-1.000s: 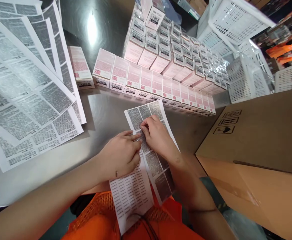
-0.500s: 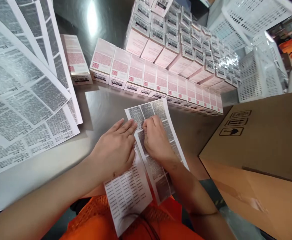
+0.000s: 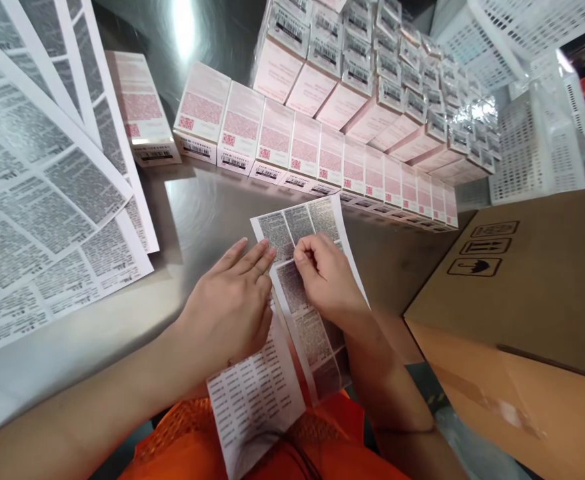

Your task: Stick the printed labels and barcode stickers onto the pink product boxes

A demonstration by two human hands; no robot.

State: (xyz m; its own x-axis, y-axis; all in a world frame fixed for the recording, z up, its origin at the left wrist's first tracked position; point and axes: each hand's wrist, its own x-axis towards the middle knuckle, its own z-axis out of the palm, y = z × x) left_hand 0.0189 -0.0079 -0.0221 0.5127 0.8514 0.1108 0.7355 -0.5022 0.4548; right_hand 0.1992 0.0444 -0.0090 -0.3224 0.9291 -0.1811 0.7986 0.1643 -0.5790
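A brushed metal table [image 3: 207, 213] fills the view, with a bright patch of overhead light [image 3: 184, 27] reflected on its far part. White perforated plastic baskets [image 3: 532, 147] stand stacked at the far right. A brown cardboard carton [image 3: 532, 300] with printed handling symbols stands at the right edge of the table, one flap taped. The room beyond is dim and cluttered.

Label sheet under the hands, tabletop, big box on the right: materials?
Label sheet: looks like matte white paper, printed in blocks, corner curling.
Tabletop: probably brushed stainless steel; grey, with a glare spot and faint reflections.
Box: brown corrugated cardboard, matte, printed handling symbols, taped seam.
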